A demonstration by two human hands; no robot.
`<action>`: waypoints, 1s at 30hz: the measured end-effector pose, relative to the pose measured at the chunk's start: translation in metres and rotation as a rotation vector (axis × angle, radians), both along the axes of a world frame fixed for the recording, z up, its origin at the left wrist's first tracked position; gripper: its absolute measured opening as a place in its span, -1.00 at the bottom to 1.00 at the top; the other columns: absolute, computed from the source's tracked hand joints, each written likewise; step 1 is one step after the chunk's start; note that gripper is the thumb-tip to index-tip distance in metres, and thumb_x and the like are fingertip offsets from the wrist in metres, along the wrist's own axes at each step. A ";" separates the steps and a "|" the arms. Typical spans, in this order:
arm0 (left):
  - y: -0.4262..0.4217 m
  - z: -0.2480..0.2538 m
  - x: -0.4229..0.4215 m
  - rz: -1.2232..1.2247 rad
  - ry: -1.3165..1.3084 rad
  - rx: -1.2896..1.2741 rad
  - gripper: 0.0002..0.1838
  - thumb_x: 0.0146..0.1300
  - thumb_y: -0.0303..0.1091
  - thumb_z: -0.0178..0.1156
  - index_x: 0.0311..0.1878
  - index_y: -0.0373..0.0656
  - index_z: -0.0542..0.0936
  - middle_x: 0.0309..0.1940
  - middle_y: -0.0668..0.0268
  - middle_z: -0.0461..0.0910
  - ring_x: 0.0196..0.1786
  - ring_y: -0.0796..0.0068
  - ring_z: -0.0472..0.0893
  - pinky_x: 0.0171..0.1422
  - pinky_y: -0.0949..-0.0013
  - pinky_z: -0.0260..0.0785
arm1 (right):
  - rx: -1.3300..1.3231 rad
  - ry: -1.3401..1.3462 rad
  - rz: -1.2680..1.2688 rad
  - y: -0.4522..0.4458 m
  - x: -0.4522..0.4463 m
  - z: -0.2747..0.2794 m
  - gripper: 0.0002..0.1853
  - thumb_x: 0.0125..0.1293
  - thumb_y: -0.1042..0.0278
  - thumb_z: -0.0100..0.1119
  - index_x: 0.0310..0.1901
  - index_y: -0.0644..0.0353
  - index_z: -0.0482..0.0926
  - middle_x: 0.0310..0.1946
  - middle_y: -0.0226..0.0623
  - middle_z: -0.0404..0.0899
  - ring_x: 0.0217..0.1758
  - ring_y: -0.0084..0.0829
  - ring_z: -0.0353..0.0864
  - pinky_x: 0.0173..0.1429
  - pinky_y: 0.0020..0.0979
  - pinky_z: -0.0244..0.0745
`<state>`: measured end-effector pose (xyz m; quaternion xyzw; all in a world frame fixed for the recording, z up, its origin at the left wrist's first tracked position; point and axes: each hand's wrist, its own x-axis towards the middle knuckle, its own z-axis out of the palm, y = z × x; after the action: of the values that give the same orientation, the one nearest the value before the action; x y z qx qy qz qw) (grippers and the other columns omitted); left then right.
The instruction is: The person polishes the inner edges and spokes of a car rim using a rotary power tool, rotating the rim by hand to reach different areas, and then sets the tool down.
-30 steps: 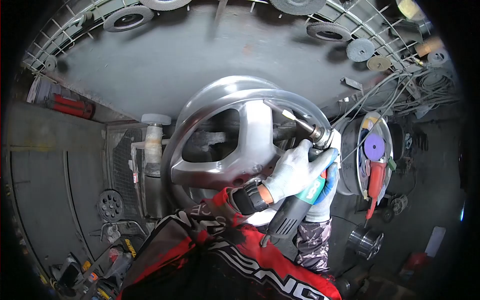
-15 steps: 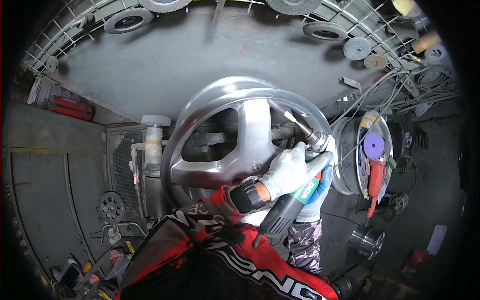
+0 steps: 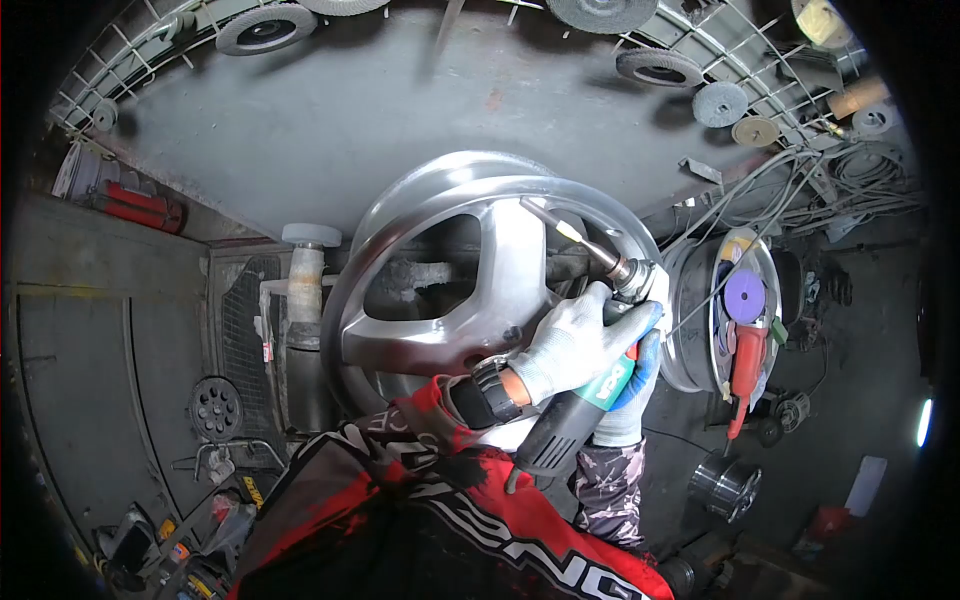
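A silver alloy wheel (image 3: 510, 250) with wide spokes stands upright before me, its face towards me. My left hand (image 3: 570, 345), in a white glove with a black watch at the wrist, is closed around the neck of a green and black power grinder (image 3: 565, 430). My right hand (image 3: 638, 385), in a white and blue glove, grips the same grinder from the right side, its fingers partly hidden. From the grinder's metal head, a thin shaft (image 3: 598, 252) with a pale yellow band points up and left, its dark tip over a spoke near the rim. Contact cannot be made out.
Abrasive discs (image 3: 660, 68) hang on a wire rack along the top. At right, a red polisher with a purple pad (image 3: 744, 293) lies on another wheel rim (image 3: 690, 330). Cables (image 3: 850, 180) hang above it. A pipe stand (image 3: 307, 285) rises at left.
The shaft's tip has shifted slightly up and left across the spoke. Both hands keep their hold on the grinder. The view has turned a little, and a bright light appears at the right edge.
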<state>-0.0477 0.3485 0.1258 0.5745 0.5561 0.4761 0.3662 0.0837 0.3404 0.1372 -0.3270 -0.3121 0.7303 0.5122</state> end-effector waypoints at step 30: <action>-0.001 0.046 -0.041 -0.150 -0.045 -0.232 -0.33 0.51 0.22 0.22 0.00 -0.39 0.59 -0.23 -0.14 0.75 -0.07 -0.10 0.80 0.05 0.01 0.61 | -0.061 -0.087 -0.124 -0.029 -0.037 0.014 -0.41 0.75 -0.10 -0.15 0.58 0.09 0.28 0.47 -0.20 0.45 0.49 -0.32 0.50 0.56 -0.18 0.44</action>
<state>-0.0889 0.3476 0.1718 0.5573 0.5545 0.3929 0.4771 0.0471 0.3116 0.1510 -0.3925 -0.2908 0.6913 0.5324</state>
